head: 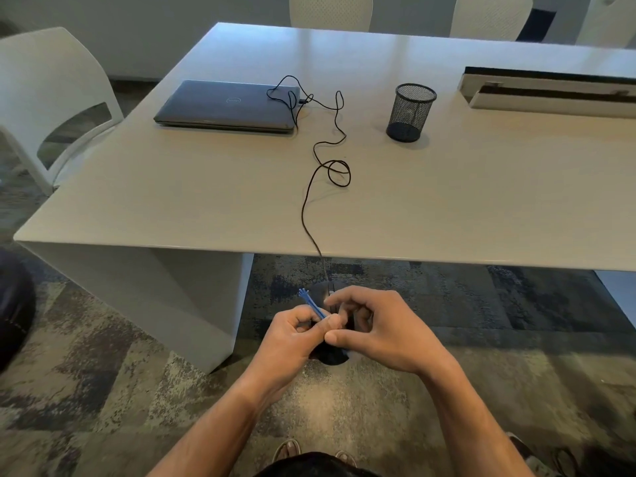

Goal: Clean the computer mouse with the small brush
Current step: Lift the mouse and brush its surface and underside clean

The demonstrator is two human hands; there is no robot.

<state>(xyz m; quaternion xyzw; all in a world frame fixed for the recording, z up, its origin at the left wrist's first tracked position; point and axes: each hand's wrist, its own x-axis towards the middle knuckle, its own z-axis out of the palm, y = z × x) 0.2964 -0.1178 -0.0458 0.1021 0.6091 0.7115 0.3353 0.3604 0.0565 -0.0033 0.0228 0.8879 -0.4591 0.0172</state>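
Between both hands (pixel 340 328), black mouse (pixel 330 354) and blue brush (pixel 311 302).

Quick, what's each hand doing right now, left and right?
Left hand: fingers curled, pinching the blue brush against the black mouse.
Right hand: fingers curled over the mouse; whether it actually grips cannot be told.

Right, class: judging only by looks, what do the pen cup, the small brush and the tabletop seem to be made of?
Pen cup: black metal wire mesh, matt; you can see through its walls.
Small brush: bright blue, thin and uniform in colour, probably moulded plastic; the left hand hides its lower part.
Tabletop: pale beige, smooth with soft reflections, likely laminate; it could be painted board.
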